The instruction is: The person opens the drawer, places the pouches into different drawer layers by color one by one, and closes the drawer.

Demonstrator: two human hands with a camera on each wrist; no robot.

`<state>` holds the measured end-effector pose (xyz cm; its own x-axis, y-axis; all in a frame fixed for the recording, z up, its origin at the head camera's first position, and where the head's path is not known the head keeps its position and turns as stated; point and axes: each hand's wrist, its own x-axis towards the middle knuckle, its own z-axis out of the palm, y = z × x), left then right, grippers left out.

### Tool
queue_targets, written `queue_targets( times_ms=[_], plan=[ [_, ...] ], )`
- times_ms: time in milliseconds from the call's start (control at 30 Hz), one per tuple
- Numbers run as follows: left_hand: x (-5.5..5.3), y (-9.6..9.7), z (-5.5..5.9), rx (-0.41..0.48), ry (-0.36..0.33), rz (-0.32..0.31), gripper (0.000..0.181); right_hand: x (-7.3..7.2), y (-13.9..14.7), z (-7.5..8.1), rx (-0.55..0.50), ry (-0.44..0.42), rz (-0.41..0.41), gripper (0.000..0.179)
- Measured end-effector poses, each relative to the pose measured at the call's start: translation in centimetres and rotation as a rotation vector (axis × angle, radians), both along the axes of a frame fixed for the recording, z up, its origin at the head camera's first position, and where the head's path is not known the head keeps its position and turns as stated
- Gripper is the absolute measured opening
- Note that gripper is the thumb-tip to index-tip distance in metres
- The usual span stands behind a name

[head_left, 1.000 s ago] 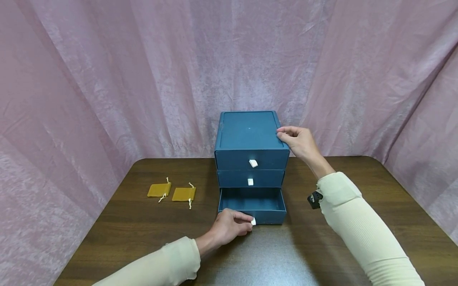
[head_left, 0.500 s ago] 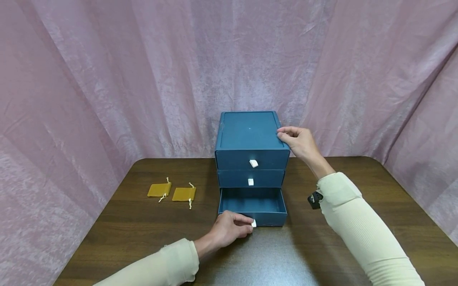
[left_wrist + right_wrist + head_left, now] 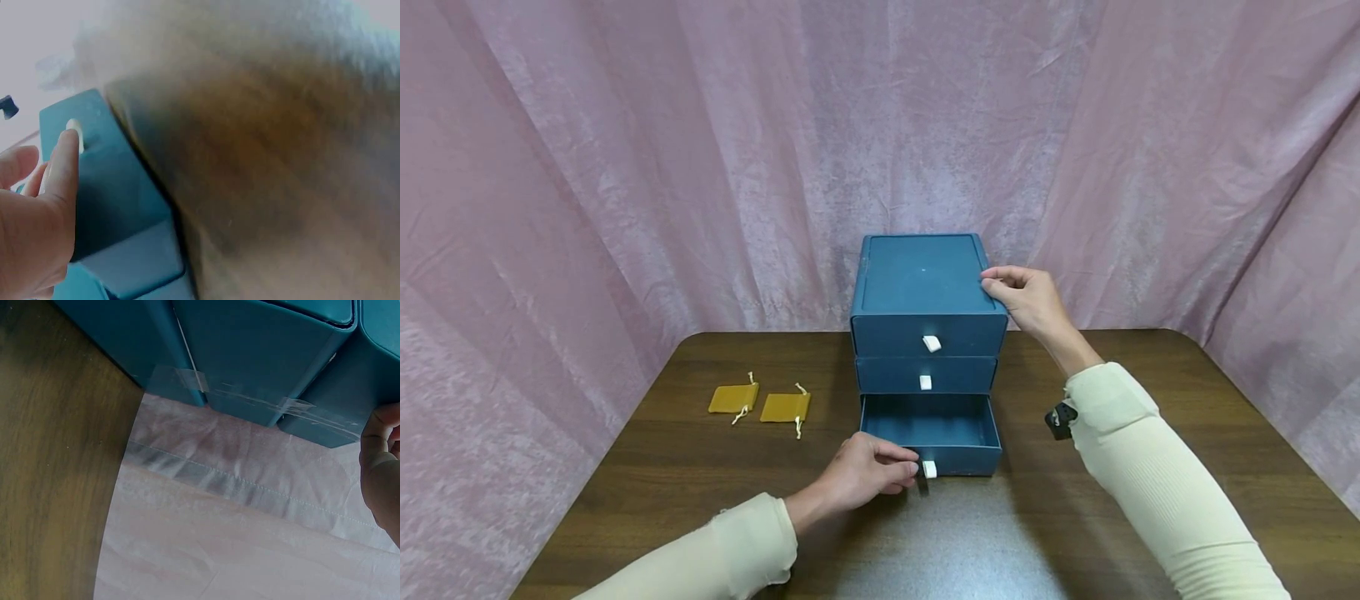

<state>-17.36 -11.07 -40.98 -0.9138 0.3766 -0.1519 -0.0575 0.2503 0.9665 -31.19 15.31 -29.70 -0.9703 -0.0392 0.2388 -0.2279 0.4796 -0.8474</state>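
Note:
A blue drawer unit (image 3: 922, 271) with three drawers stands on the table, its bottom drawer (image 3: 962, 458) pulled out and bare inside. My left hand (image 3: 857, 475) is just left of that drawer's white pull tab (image 3: 930, 469), thumb and fingers extended and holding nothing. In the left wrist view, the index finger overlaps the tab (image 3: 75, 134). My right hand (image 3: 1037, 304) grips the unit's top right edge with bent fingers. The right wrist view shows part of this hand (image 3: 382, 465) at the unit's side.
Two mustard-yellow drawstring pouches, a left one (image 3: 733, 398) and a right one (image 3: 786, 407), lie flat on the wooden table (image 3: 700, 500) left of the unit. A pink curtain (image 3: 737, 167) hangs behind the table. Clear tape (image 3: 294, 407) runs along the unit's side.
The bottom drawer slid slightly farther out toward me. My left hand then let go of its pull tab and shifted left. My right hand has stayed on the unit.

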Motion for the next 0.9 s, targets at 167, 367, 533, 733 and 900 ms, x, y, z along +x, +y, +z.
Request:
queue_targets(
  times_ms=[167,367,533,733,900],
  plan=[
    [-0.4,-0.7,1.0,0.006,0.009,0.006,0.018,0.0,0.1,0.0,-0.002,0.003,0.005,0.03],
    [-1.0,-1.3,2.1,0.0,0.041,0.014,0.022,-0.1,0.0,0.0,-0.013,-0.008,0.007,0.032],
    [-1.5,-1.9,2.9,-0.033,0.085,0.038,0.025,-0.2,0.0,0.0,-0.007,-0.006,0.004,0.031],
    [-1.9,-2.7,3.4,-0.05,0.095,0.074,0.023,-0.1,-0.1,-0.2,-0.008,-0.01,0.001,0.03],
    [-2.5,-3.3,3.8,-0.066,0.109,0.108,0.022,-0.1,0.0,-0.1,-0.02,-0.006,0.004,0.03]
  ],
)
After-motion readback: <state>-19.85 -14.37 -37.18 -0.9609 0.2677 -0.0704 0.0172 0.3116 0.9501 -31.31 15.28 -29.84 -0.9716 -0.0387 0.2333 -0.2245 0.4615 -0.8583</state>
